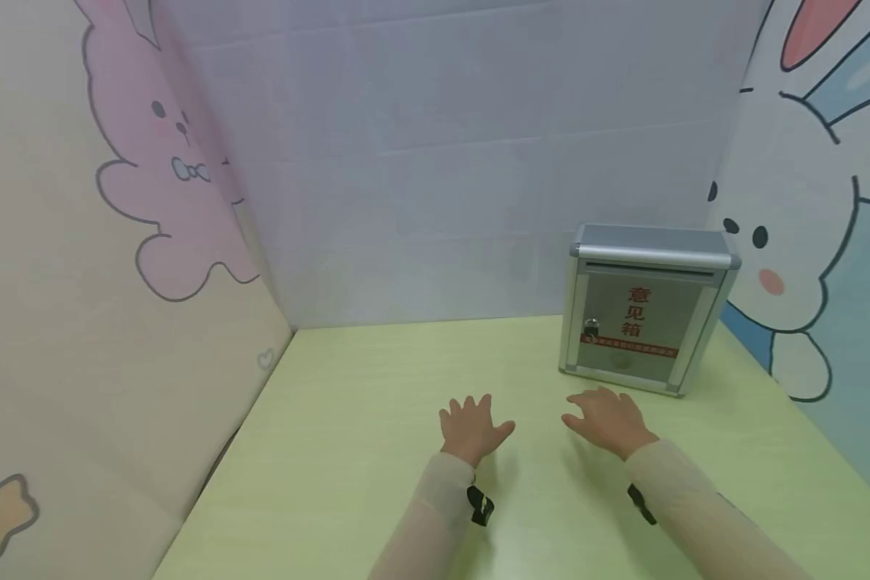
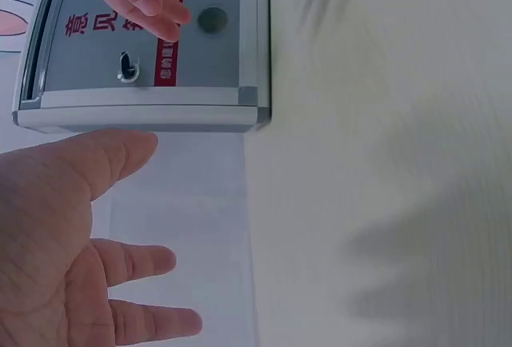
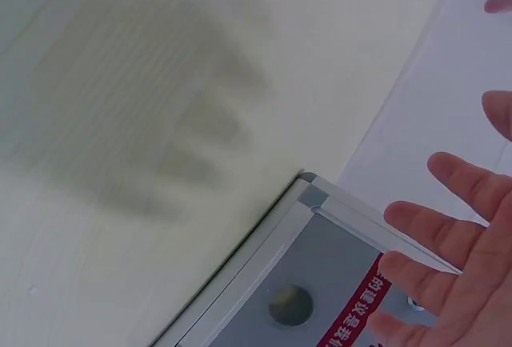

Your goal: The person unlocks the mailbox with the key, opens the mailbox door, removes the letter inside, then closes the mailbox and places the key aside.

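Observation:
A silver-grey suggestion box (image 1: 638, 310) with red lettering stands upright at the back right of the table. A small lock with a key in it (image 1: 591, 328) sits at the left of its front panel, and a slot runs along the top. My right hand (image 1: 609, 420) hovers over the table just in front of the box, fingers spread and holding nothing. Further left, my left hand (image 1: 471, 431) is held above the table with its fingers apart, also holding nothing. In the left wrist view the left thumb (image 2: 120, 159) overlaps the box's lower side.
The pale yellow-green table (image 1: 377, 387) meets a white cloth backdrop (image 1: 420, 161) behind. Side panels carry cartoon rabbits, a pink one (image 1: 159, 153) at left and a white one (image 1: 790, 234) close beside the box. Black straps (image 1: 481, 506) show at both wrists.

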Demonstrator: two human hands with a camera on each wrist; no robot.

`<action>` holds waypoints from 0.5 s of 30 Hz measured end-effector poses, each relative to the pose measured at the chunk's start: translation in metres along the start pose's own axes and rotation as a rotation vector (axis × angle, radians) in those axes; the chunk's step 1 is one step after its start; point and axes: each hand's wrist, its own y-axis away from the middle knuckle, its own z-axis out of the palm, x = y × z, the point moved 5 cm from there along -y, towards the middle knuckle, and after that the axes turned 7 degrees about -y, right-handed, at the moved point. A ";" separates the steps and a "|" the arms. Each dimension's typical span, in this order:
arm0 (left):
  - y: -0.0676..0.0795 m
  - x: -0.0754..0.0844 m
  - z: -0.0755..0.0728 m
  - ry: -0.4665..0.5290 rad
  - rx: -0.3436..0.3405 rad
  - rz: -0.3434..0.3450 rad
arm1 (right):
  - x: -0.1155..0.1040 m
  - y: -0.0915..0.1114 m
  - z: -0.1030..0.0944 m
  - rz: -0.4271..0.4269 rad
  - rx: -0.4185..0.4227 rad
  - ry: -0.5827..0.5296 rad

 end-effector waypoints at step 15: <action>-0.028 0.030 -0.006 0.635 -0.244 0.311 | 0.041 0.011 -0.028 0.187 -0.020 -0.247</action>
